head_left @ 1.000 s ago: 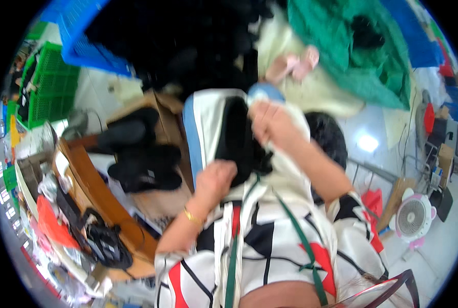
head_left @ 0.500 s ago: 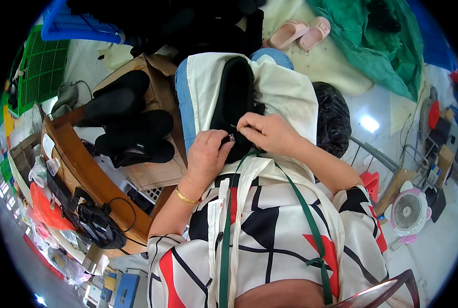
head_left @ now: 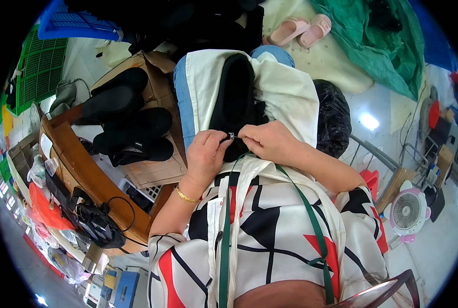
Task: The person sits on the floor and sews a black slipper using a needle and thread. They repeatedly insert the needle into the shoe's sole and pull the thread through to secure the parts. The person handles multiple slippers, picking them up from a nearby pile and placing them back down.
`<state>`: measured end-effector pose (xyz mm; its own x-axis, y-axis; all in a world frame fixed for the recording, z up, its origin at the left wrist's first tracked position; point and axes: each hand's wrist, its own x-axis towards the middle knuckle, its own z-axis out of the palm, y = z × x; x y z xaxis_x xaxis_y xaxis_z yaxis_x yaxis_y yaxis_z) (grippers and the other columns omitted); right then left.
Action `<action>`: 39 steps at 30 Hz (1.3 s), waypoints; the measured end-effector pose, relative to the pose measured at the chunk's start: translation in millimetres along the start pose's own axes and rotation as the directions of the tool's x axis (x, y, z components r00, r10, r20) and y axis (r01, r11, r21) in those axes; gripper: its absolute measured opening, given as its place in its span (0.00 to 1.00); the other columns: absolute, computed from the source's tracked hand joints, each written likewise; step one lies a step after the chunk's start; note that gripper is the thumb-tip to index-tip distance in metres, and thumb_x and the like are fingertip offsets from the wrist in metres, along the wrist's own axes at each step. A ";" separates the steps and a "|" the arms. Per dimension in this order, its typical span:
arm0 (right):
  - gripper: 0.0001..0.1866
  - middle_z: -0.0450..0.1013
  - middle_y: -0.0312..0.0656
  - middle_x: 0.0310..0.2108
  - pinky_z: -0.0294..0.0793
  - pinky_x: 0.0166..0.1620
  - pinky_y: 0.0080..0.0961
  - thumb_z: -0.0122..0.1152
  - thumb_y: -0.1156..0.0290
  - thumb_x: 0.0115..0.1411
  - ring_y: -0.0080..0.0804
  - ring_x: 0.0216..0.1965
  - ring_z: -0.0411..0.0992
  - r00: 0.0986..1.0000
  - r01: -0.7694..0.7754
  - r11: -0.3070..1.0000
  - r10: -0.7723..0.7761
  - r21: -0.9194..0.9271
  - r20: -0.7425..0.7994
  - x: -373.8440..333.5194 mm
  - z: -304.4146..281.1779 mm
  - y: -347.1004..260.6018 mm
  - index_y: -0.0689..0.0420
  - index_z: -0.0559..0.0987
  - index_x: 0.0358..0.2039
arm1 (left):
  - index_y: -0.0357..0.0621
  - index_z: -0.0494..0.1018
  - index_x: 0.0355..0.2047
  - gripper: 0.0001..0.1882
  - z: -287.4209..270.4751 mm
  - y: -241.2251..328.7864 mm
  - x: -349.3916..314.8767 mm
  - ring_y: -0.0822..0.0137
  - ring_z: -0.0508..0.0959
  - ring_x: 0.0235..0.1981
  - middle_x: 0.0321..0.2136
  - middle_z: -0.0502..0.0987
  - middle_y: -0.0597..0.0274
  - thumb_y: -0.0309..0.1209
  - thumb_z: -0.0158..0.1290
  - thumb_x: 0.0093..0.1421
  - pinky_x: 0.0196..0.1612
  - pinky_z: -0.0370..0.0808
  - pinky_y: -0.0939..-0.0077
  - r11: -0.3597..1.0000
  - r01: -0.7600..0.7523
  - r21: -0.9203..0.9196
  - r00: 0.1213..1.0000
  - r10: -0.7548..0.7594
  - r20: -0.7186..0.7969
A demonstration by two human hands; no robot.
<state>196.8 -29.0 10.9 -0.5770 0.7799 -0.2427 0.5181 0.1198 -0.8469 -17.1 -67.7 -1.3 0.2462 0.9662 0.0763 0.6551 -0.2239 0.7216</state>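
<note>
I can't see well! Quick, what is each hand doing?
Left hand: closed, pinching the black slipper at its near end.
Right hand: closed, pinching the same slipper end.

Brown cardboard box point(head_left: 157, 169) under slippers

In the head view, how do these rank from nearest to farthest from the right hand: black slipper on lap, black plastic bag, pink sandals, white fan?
1. Black slipper on lap, touching the right hand.
2. Black plastic bag, just right.
3. Pink sandals at top and white fan at lower right: too close to call.
</note>
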 end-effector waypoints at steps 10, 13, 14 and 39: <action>0.05 0.75 0.48 0.21 0.73 0.30 0.45 0.56 0.69 0.58 0.51 0.25 0.75 0.999 -0.006 1.000 0.007 -0.028 0.036 1.8 -1.3 -2.0 0.55 0.77 0.33 | 0.43 0.75 0.35 0.12 1.8 -1.1 0.0 0.56 0.78 0.32 0.30 0.78 0.59 0.24 0.65 0.49 0.33 0.75 0.66 0.999 -0.043 0.017 0.999 0.044 -0.028; 0.06 0.75 0.49 0.21 0.73 0.29 0.46 0.56 0.69 0.59 0.52 0.25 0.75 0.999 -0.003 0.999 0.005 -0.038 0.040 3.3 1.4 -3.3 0.56 0.76 0.32 | 0.43 0.75 0.35 0.13 3.2 -2.0 -1.1 0.56 0.78 0.31 0.30 0.78 0.59 0.23 0.65 0.49 0.33 0.76 0.66 0.998 -0.067 0.008 0.996 0.068 -0.051; 0.06 0.75 0.49 0.20 0.73 0.29 0.46 0.56 0.69 0.59 0.52 0.25 0.75 0.999 -0.004 0.999 0.006 -0.053 0.041 3.5 2.2 -4.9 0.57 0.76 0.32 | 0.43 0.75 0.35 0.13 3.8 -2.4 -1.6 0.56 0.78 0.31 0.30 0.78 0.59 0.23 0.65 0.49 0.32 0.76 0.67 0.997 -0.076 0.003 0.995 0.076 -0.059; 0.09 0.74 0.53 0.21 0.73 0.28 0.45 0.51 0.68 0.66 0.55 0.26 0.75 0.995 -0.071 0.987 0.080 0.145 -0.058 6.7 36.5 10.6 0.60 0.67 0.37 | 0.42 0.76 0.36 0.12 10.3 -4.8 -10.8 0.56 0.79 0.31 0.30 0.79 0.57 0.22 0.64 0.50 0.33 0.77 0.68 0.997 -0.061 -0.052 0.995 0.057 -0.087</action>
<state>175.4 -45.0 -17.0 -0.4956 0.8215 -0.2818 0.4605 -0.0266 -0.8873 -15.5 -78.4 -12.7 0.2202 0.9594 0.1764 0.6009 -0.2759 0.7502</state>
